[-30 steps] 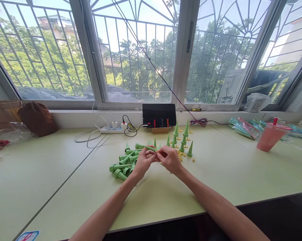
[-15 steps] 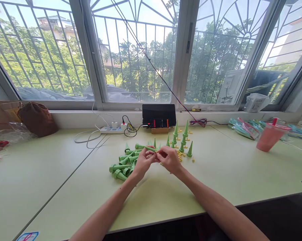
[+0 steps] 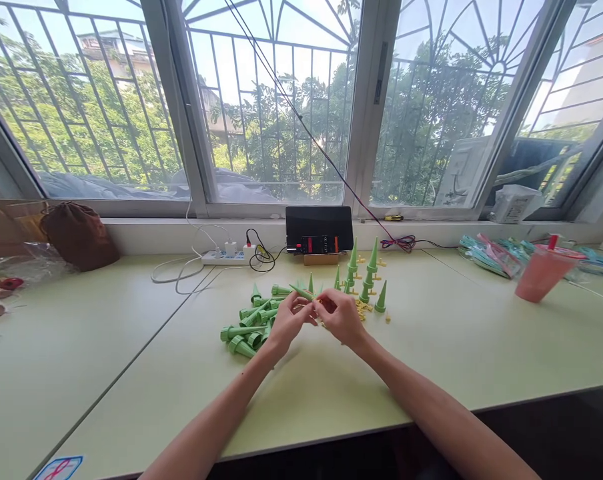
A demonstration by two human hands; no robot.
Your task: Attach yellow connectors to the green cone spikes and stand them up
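Observation:
My left hand (image 3: 290, 321) is closed on a green cone (image 3: 301, 292), whose pointed end sticks out up and to the left. My right hand (image 3: 340, 316) is pinched at the other end of the cone, close to my left fingers; a small yellow part there is mostly hidden. To the left lies a pile of green cones (image 3: 246, 331). Behind and right of my right hand are small yellow pieces (image 3: 363, 309), and stacked green cones with yellow pieces (image 3: 369, 272) stand upright. A single green cone (image 3: 381, 298) stands at their right.
A tablet (image 3: 319, 225) and a phone (image 3: 320, 245) stand at the back. A power strip (image 3: 221, 257) with cables is left of them. A red drink cup (image 3: 545, 273) and plastic packets (image 3: 486, 253) are right; a brown bag (image 3: 80, 238) is left.
The cone between my hands has tilted, its tip more raised and visible. The whole view has shifted slightly; both hands remain close together.

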